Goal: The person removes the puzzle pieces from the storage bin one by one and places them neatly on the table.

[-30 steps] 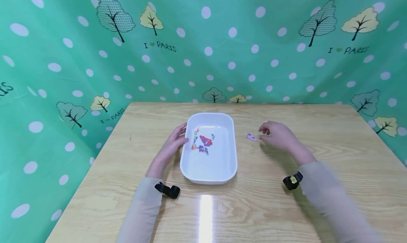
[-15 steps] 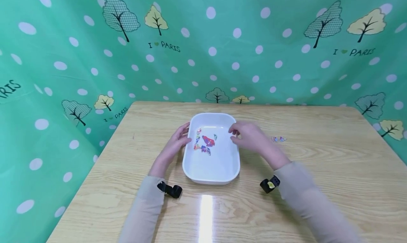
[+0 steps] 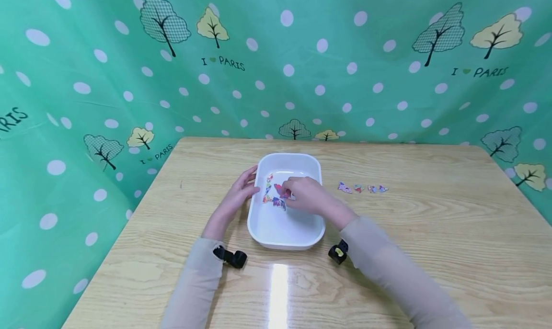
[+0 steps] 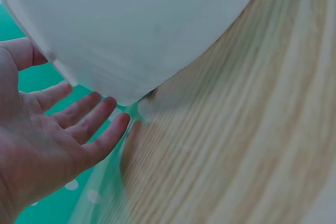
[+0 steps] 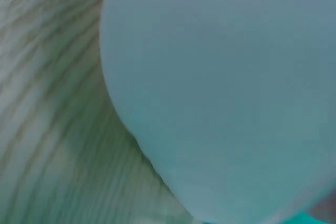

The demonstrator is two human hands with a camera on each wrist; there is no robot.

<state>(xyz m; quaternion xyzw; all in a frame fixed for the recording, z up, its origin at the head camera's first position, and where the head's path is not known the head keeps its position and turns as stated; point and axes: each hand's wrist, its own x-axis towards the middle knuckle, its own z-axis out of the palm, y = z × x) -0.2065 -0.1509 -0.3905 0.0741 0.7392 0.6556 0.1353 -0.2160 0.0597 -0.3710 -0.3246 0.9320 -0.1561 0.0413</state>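
Note:
A white plastic tray (image 3: pixel 286 231) stands on the table with several small colourful cut-out pieces inside, among them a red piece (image 3: pixel 279 189) and a purple-blue piece (image 3: pixel 279 203). My left hand (image 3: pixel 236 195) is at its left side, thumb at the rim and the other fingers loosely spread along the outer wall; the left wrist view shows this hand (image 4: pixel 58 129) too. My right hand (image 3: pixel 308 195) reaches over the right rim into the tray, fingers bent down onto the red piece and partly covering it. I cannot tell whether the fingertips pinch a piece. Only the tray's outer wall (image 5: pixel 210 87) fills the right wrist view.
Right of the tray, a short row of cut-outs lies on the wooden table (image 3: pixel 431 233): a purple piece (image 3: pixel 344 187), a small red-green piece (image 3: pixel 359 188) and more small pieces (image 3: pixel 377 189). A green dotted curtain (image 3: pixel 258 56) hangs behind the table and along its left side.
My right hand has moved left from the cut-outs on the table, over the tray's right rim, down to the pieces inside. My left hand has stayed at the tray's left side.

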